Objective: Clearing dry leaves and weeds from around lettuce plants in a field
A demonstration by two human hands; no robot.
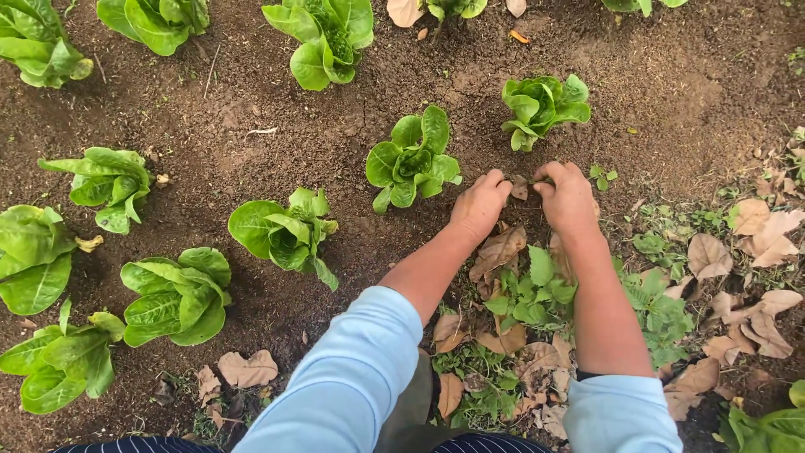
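Both hands, left hand (480, 204) and right hand (568, 197), pinch a small weed (527, 181) in the soil (277, 134). The grip is closed on it. A hard pull may break its stem or disturb the lettuce plant (412, 159) nearby.

both hands reach forward on outstretched arms, left hand (480, 204) and right hand (568, 200) close together, fingers curled downward.
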